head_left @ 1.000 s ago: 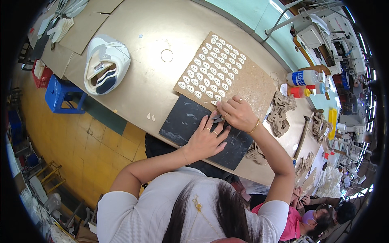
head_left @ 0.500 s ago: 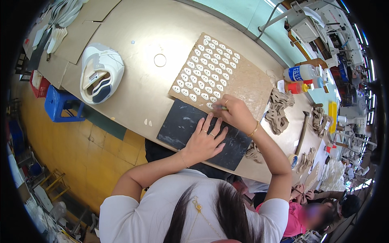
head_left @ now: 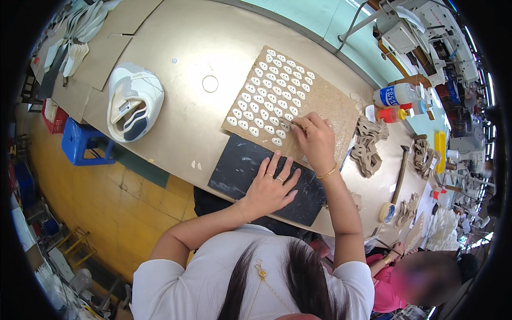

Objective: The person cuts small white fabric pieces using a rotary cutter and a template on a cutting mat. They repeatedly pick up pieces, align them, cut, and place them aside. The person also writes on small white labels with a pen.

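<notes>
My left hand (head_left: 266, 192) lies flat with its fingers spread on a scuffed black board (head_left: 231, 169) at the table's near edge. Beyond it is a brown board (head_left: 333, 109), set with rows of small white rounded-triangular pieces (head_left: 268, 92). Over this board, my right hand (head_left: 317, 140) pinches a thin, dark, pen-like tool (head_left: 290, 121). The tool's tip is beside the white pieces at the right end of the nearer rows; whether it touches one is too small to tell.
A white and navy shoe (head_left: 136, 104) stands at left, near a rubber band (head_left: 210, 84). To the right are brown cut pieces (head_left: 368, 146), bottles (head_left: 397, 95), a hammer (head_left: 400, 173) and a tape roll (head_left: 388, 212). A co-worker in pink (head_left: 386, 290) sits at lower right.
My right hand has moved with the tool slightly away from me and to the right, off the nearest white piece. My left hand stays on the black board. The co-worker has shifted.
</notes>
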A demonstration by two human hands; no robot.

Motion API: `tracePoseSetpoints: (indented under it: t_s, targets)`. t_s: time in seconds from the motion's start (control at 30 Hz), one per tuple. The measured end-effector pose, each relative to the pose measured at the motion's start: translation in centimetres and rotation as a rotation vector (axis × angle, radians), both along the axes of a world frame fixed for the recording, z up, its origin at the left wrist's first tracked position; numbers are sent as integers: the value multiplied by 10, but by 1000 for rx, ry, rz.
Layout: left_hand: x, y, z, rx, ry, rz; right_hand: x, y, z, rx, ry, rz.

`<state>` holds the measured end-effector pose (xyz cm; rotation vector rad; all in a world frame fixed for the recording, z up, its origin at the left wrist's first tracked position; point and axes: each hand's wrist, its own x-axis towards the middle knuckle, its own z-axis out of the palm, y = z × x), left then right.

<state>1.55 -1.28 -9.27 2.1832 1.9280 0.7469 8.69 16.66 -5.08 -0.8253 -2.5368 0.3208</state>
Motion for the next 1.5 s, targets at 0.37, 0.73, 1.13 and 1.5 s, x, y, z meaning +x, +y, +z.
tracePoseSetpoints:
  t_s: [0.37, 0.73, 1.13, 1.5]
  targets:
    - [-1, 0, 2, -15, -18, -3, -13, 15, 1, 6, 20, -131]
    - [-1, 1, 3, -24, -24, -4, -21, 34, -1, -37, -166, -149]
    - [0, 1, -1, -22, -11, -9, -28, 67, -10, 38, -178, -276]
    - [-1, 1, 0, -24, -35, -8, -38, 94, -6, 39, -113, -335]
